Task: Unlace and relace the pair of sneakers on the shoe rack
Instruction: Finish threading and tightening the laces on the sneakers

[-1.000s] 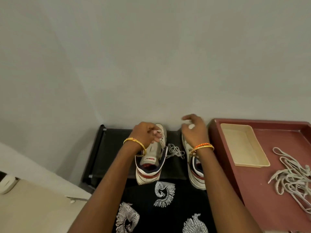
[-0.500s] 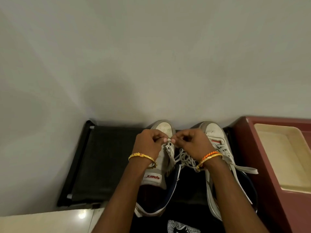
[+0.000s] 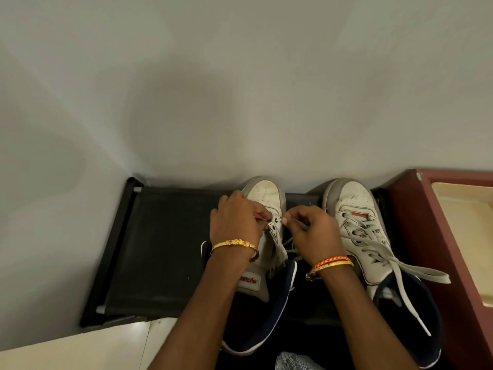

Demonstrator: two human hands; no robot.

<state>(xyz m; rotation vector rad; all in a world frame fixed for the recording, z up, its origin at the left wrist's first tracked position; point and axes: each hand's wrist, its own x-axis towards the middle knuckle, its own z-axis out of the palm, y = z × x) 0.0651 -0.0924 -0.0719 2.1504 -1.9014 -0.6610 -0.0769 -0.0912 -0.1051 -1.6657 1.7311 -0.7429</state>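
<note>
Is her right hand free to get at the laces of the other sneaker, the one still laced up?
Probably yes. The right hand sits right beside the laced sneaker with nothing between them, but it is pinching a lace end at the left sneaker and would have to let go first.

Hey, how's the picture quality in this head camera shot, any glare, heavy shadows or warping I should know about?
Head view: soft, dim light; broad blurry shadows fall on the wall; a small glare patch shines on the floor by the shoe rack; wide-angle warping bends the rack's edges and the maroon cabinet; both hands, left and right, and the sneakers look reasonably sharp.
</note>
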